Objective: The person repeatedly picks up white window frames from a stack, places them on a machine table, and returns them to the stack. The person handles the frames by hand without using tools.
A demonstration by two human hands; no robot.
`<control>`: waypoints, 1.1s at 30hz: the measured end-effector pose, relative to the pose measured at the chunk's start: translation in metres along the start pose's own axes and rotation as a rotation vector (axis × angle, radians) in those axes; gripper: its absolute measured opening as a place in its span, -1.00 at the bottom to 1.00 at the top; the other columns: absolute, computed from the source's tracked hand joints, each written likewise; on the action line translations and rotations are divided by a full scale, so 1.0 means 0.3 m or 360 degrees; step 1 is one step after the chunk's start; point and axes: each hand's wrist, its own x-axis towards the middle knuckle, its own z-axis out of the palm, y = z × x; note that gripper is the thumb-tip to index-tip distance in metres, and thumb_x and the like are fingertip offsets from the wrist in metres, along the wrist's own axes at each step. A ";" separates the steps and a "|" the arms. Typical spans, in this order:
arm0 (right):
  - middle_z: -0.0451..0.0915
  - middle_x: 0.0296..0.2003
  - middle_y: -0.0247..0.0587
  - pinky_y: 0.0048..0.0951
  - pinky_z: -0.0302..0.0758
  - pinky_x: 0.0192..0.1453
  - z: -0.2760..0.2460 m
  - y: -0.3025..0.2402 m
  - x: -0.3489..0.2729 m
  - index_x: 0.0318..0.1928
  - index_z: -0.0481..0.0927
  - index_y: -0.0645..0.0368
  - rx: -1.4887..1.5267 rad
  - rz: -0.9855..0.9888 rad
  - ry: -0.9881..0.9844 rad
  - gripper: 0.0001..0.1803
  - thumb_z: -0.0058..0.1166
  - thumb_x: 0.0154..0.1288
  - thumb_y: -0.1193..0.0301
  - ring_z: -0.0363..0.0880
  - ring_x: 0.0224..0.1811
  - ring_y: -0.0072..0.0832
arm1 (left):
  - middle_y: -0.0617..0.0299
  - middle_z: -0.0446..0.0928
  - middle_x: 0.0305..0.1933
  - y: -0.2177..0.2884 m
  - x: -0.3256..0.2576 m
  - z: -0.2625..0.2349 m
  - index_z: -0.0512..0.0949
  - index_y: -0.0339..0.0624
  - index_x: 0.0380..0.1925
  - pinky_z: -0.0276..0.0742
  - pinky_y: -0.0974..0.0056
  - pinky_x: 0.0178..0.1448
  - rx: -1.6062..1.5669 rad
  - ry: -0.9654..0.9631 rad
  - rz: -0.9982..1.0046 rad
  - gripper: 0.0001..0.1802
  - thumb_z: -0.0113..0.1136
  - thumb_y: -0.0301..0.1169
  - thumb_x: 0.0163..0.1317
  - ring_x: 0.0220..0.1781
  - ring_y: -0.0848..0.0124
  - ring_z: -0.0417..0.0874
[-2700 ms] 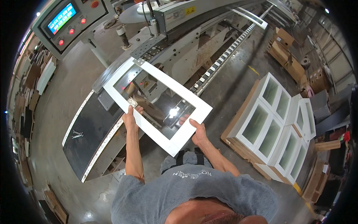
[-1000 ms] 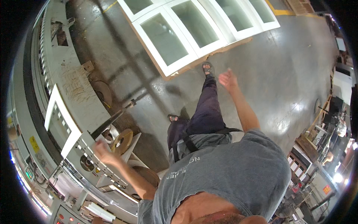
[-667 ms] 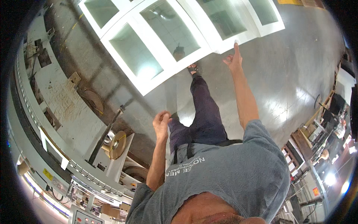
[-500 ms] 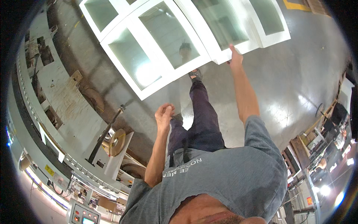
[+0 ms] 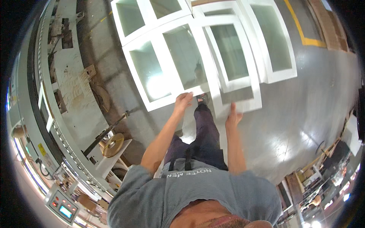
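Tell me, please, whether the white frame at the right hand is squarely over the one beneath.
No, it is offset: the white frame juts past the lower frame, which shows through the upper opening.

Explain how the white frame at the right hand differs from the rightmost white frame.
The right hand touches the near frame; no hand touches the far-right frame.
The near frame extends closer to the person than the far-right frame.
Another white frame shows through the near frame; a greenish pane fills the far-right frame.
Both have white borders.

grey short-sleeved shirt [image 5: 230, 189], white lettering [image 5: 202, 171], dark trousers [image 5: 207, 129]
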 end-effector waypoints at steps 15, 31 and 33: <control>0.53 -0.11 0.04 -0.20 0.60 -0.04 -0.124 -0.350 -0.677 0.13 0.30 0.40 -0.0318 -0.0205 -0.0482 -0.41 0.25 0.21 0.36 0.57 -0.14 -0.24 | 0.08 0.60 -0.39 0.116 -0.438 -0.107 0.46 -0.36 -0.20 0.64 0.24 -0.37 -0.1151 0.0261 0.0333 -0.76 0.24 -0.42 0.26 -0.46 0.35 0.64; 0.53 -0.18 -0.19 -0.33 0.60 -0.18 0.359 0.184 -1.742 0.16 0.33 0.30 -0.0386 0.0399 -0.1901 -0.49 0.16 0.33 0.30 0.58 -0.22 -0.38 | 0.01 0.62 -0.36 -0.283 -1.659 -1.535 0.48 -0.39 -0.23 0.62 0.26 -0.33 -0.1634 0.1503 0.1161 -0.66 0.25 -0.28 0.25 -0.39 0.32 0.68; 0.54 -0.11 -0.16 -0.34 0.60 -0.12 0.407 0.204 -1.878 0.16 0.34 0.32 -0.0442 0.0353 -0.2107 -0.46 0.20 0.30 0.28 0.58 -0.20 -0.38 | -0.05 0.63 -0.34 -0.364 -1.733 -1.624 0.45 -0.41 -0.20 0.66 0.25 -0.33 -0.1849 0.1553 0.1308 -0.67 0.27 -0.33 0.24 -0.38 0.27 0.70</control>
